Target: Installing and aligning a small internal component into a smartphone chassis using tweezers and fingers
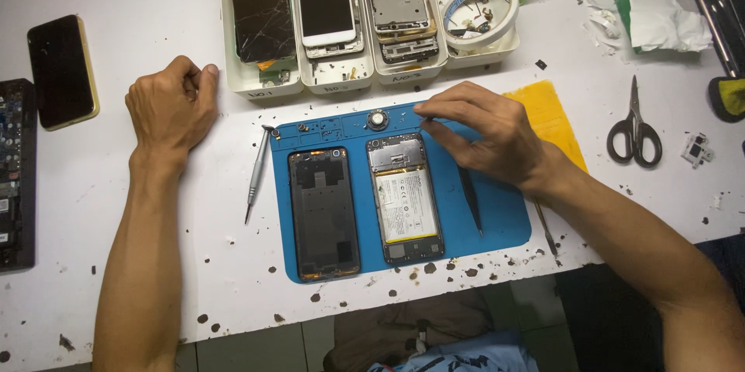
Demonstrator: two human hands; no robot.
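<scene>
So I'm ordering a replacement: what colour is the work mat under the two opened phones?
Blue rubbery work mat, clearest in the head view.

A work mat (497, 224) lies at the near edge of the table (116, 279). On it sit two things side by side: a phone back cover (323, 213) to the left and an opened phone (405, 197) to the right. The right hand (485, 135) rests over the mat's far right corner, just beside the opened phone's top, with tweezers (470, 201) lying under it on the mat. A screwdriver (257, 173) lies just off the mat's left edge. The left hand (172, 104) rests on the table farther left (well apart from the mat). Behind the mat stands a row of trays (264, 85) holding phones and parts. Scissors (635, 128) lie well to the right.
</scene>
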